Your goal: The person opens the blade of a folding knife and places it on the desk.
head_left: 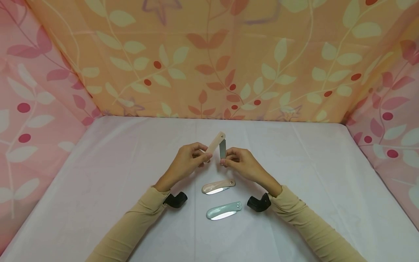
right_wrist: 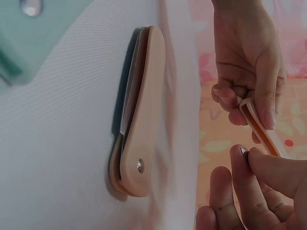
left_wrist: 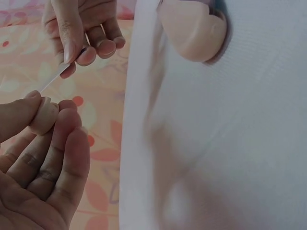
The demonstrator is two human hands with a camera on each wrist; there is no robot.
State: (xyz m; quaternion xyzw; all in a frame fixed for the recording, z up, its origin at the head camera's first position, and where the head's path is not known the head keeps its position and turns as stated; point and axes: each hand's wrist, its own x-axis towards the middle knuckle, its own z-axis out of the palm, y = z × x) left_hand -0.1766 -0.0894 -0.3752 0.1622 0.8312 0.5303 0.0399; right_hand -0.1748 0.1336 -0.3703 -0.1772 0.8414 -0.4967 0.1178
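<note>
A folding knife with a cream handle [head_left: 214,144] is held up over the table, its blade [head_left: 223,149] swung partly out and pointing down. My left hand [head_left: 191,158] pinches the handle's end between thumb and fingers. With thumb and fingertips, my right hand [head_left: 240,162] pinches the blade near its tip; in the right wrist view the dark tip [right_wrist: 244,152] shows between them. Below the hands lie two more folding knives, a pinkish-beige one [head_left: 218,186] and, nearer me, a pale green one [head_left: 224,211], each with its blade mostly folded in.
A white cloth [head_left: 147,233] covers the table. Behind it hangs an orange leaf-patterned curtain [head_left: 209,72], with pink patterned curtains [head_left: 29,120] at the sides. Black wrist-worn devices [head_left: 176,200] sit by both sleeve cuffs.
</note>
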